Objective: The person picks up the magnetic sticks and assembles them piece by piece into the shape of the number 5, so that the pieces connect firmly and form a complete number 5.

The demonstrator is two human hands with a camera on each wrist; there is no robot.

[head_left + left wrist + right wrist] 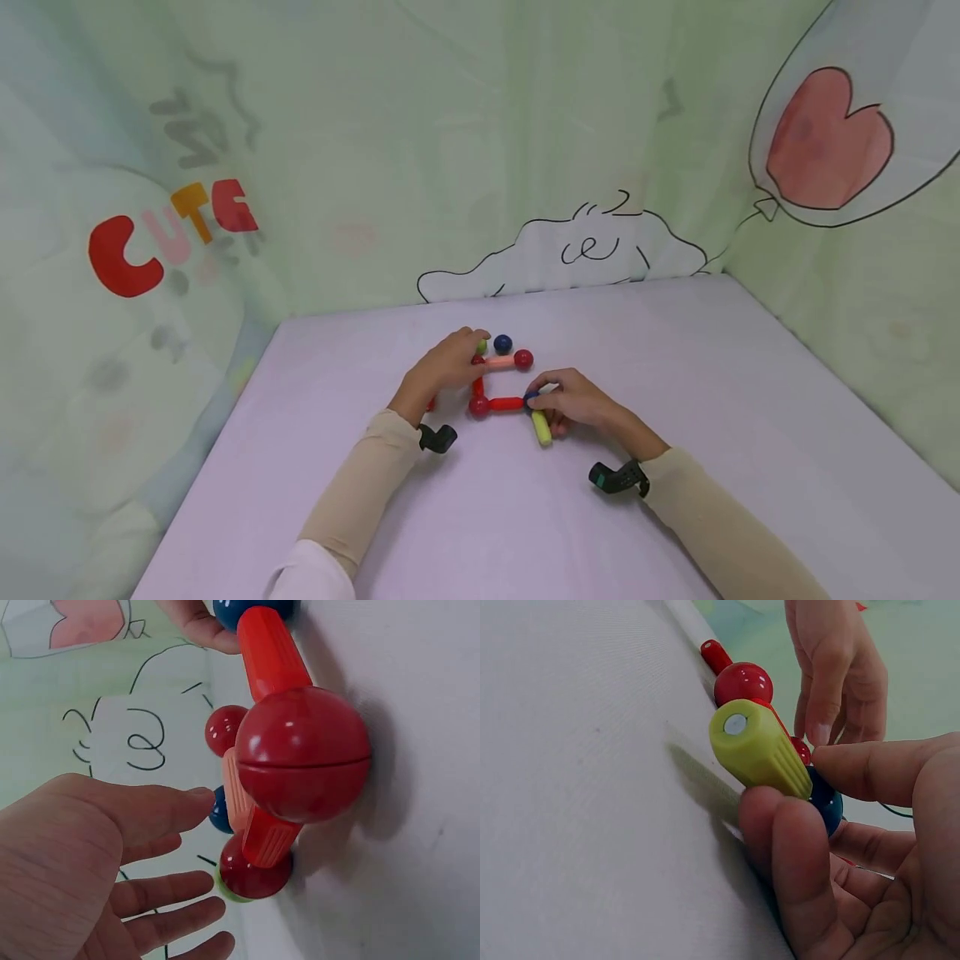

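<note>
Red rods and balls form a joined magnetic toy frame on the table. Its near corner is a red ball (304,755), with a red rod (506,404) running right to a blue ball (826,801). A yellow-green rod (761,746) extends from that blue ball toward the near side. My right hand (573,398) pinches the blue ball, its other fingers by the yellow-green rod. Over the frame's far left corner is my left hand (450,360), fingers spread and fairly straight near a red ball (256,866). A pink rod (499,362) leads to another red ball (523,359).
Behind the pink rod lie a second blue ball (502,342) and a partly covered green ball (482,345). A red rod (716,655) lies left of the frame. The pale table (480,517) backs onto a printed curtain (465,150).
</note>
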